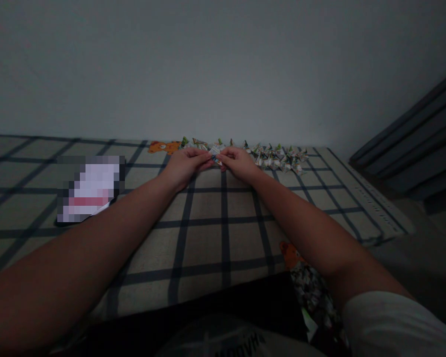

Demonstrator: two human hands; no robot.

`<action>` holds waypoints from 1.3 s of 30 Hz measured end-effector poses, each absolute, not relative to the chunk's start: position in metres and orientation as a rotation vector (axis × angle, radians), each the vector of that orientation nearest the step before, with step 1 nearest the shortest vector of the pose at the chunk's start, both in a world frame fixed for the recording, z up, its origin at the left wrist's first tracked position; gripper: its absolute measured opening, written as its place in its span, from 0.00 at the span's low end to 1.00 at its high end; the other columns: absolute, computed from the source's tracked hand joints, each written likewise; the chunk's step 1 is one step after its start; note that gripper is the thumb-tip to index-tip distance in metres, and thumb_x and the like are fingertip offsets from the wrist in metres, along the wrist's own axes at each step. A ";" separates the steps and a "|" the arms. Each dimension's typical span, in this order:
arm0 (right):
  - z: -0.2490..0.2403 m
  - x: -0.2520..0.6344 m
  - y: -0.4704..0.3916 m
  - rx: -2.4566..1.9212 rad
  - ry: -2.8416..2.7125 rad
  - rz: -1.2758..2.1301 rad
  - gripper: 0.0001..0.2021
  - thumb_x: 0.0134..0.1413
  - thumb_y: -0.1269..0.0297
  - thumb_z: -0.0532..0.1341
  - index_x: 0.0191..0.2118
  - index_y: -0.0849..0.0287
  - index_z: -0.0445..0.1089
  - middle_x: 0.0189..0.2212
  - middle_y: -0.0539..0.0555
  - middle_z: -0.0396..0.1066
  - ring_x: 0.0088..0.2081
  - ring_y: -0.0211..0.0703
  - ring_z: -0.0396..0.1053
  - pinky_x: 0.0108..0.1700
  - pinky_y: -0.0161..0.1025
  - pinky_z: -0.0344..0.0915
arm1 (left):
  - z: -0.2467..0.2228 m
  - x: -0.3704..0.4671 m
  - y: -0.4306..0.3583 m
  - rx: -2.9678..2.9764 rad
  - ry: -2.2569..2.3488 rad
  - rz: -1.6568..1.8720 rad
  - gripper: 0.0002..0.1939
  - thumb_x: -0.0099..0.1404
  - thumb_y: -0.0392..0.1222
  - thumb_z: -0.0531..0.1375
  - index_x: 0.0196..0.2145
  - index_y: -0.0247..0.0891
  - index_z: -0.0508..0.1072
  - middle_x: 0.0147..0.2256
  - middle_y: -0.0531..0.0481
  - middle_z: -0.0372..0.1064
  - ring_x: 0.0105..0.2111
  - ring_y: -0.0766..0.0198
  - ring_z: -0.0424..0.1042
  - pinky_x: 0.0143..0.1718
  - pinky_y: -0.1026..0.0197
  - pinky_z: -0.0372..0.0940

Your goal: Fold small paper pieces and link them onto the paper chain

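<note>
Basically two hands meet at upper centre of the frame: left hand (184,166) and right hand (240,162) both have fingers pinched together on one small folded paper piece (215,152), held just above the checked cloth (223,233). Behind them a row of folded paper pieces (278,157) runs along the wall edge, roughly fifteen to twenty, too small and dim to count exactly; one pile of printed paper (312,292) sits at lower right, partly cut off by the right arm. One pixelated flat object (91,188) lies at left, unreadable; two orange bear prints show on the cloth.
</note>
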State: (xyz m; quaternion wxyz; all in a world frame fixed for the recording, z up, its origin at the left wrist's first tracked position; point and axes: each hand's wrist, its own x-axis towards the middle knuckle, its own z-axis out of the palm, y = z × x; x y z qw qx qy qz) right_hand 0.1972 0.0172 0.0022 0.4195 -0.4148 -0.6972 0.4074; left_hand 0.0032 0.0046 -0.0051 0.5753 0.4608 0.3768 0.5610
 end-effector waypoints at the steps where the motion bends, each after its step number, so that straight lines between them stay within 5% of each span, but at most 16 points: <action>1: 0.001 0.197 0.018 -1.019 -1.737 1.057 0.16 0.63 0.54 0.71 0.30 0.57 0.70 0.24 0.47 0.73 0.28 0.36 0.73 0.35 0.34 0.73 | -0.005 0.003 0.005 1.078 0.882 1.327 0.12 0.51 0.38 0.80 0.26 0.36 0.82 0.31 0.46 0.81 0.33 0.62 0.81 0.49 0.56 0.80; 6: -0.007 0.195 0.021 -0.925 -1.676 1.227 0.14 0.60 0.56 0.73 0.39 0.58 0.71 0.28 0.48 0.75 0.29 0.35 0.74 0.36 0.34 0.75 | -0.002 0.004 0.004 1.066 0.867 1.397 0.12 0.52 0.37 0.80 0.26 0.33 0.81 0.28 0.49 0.79 0.29 0.66 0.79 0.44 0.62 0.78; 11: -0.007 0.194 0.023 -0.934 -1.678 1.182 0.11 0.63 0.64 0.70 0.35 0.57 0.67 0.26 0.45 0.72 0.26 0.33 0.71 0.34 0.32 0.71 | 0.001 0.006 0.002 1.043 0.864 1.393 0.10 0.56 0.34 0.78 0.26 0.32 0.80 0.27 0.49 0.78 0.28 0.69 0.77 0.42 0.67 0.76; 18: -0.003 0.196 0.017 -0.922 -1.678 1.158 0.16 0.61 0.52 0.73 0.35 0.58 0.71 0.26 0.46 0.74 0.26 0.33 0.71 0.33 0.32 0.72 | 0.001 0.005 0.003 1.034 0.823 1.376 0.10 0.55 0.35 0.79 0.27 0.32 0.81 0.28 0.49 0.79 0.29 0.69 0.78 0.41 0.67 0.76; 24: -0.001 0.197 0.018 -0.976 -1.680 1.088 0.15 0.64 0.57 0.71 0.31 0.58 0.69 0.26 0.48 0.74 0.27 0.35 0.72 0.35 0.33 0.72 | 0.000 0.005 0.001 1.045 0.868 1.354 0.10 0.58 0.37 0.78 0.29 0.33 0.81 0.31 0.47 0.80 0.32 0.65 0.79 0.46 0.60 0.78; 29: -0.003 0.197 0.018 -0.898 -1.668 1.158 0.20 0.63 0.48 0.71 0.30 0.57 0.69 0.24 0.48 0.73 0.26 0.35 0.72 0.35 0.33 0.74 | -0.002 0.004 0.001 1.056 0.843 1.319 0.06 0.63 0.35 0.74 0.31 0.33 0.83 0.29 0.48 0.79 0.30 0.68 0.77 0.42 0.66 0.77; 39: -0.003 0.198 0.016 -0.811 -1.638 1.166 0.24 0.51 0.41 0.76 0.34 0.57 0.73 0.26 0.48 0.75 0.30 0.36 0.75 0.39 0.36 0.78 | -0.004 0.004 0.001 1.103 0.933 1.342 0.07 0.60 0.34 0.75 0.37 0.33 0.85 0.35 0.46 0.83 0.32 0.66 0.81 0.46 0.60 0.79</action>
